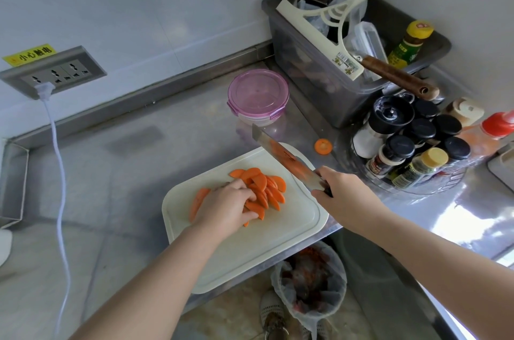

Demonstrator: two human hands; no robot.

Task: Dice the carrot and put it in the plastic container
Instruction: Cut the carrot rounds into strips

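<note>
Now left hand [226,207] curls round the carrot slices [274,188]; right hand [343,192] grips the knife [288,163].

Forearms [155,270] bare; pale woven mesh shoes [274,314] on feet.

A pale grey wall [139,5] rises behind the stainless-steel surface [125,145], and a raised metal lip [178,82] runs along the join. A socket panel [52,72] sits low on the wall near the surface's left end, with a white cable [59,186] hanging from it. Bright light [459,223] glares off the surface's right edge. Below the front edge, a bag-lined bin [338,284] stands on a beige marbled floor [236,310].
</note>
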